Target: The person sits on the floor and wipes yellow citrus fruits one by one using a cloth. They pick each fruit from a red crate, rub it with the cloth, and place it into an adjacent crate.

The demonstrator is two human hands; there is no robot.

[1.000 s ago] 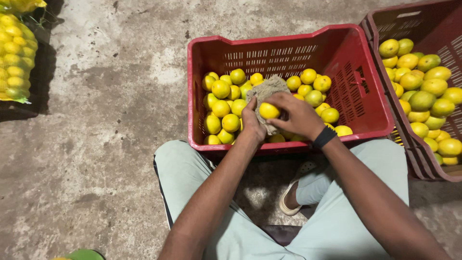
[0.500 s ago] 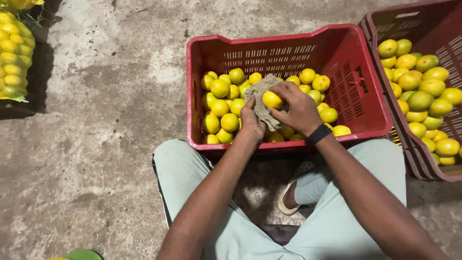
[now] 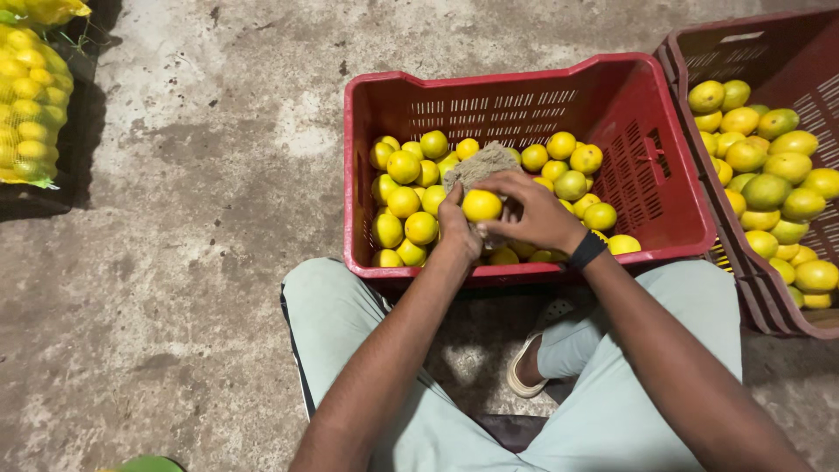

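The right hand is closing around a yellow citrus fruit, fingers curled over its right side and top. The left hand is pressing against the fruit's left side and is gripping a coarse greyish-brown cloth, which is bunching up above and behind the fruit. Both hands are thus clamped, the fruit sitting between them and touching the cloth. The fruit is being held above the near middle of a red plastic crate, over a layer of similar yellow and yellow-green fruits lying on the crate's floor. A dark band is sitting on the right wrist. A second red crate, just beside the first on the right, is holding larger, greener citrus. A yellow mesh sack of fruit is resting at the far left, well apart from the crates. The person is sitting on a concrete floor, wearing pale green trousers, knees spread either side of the near crate.
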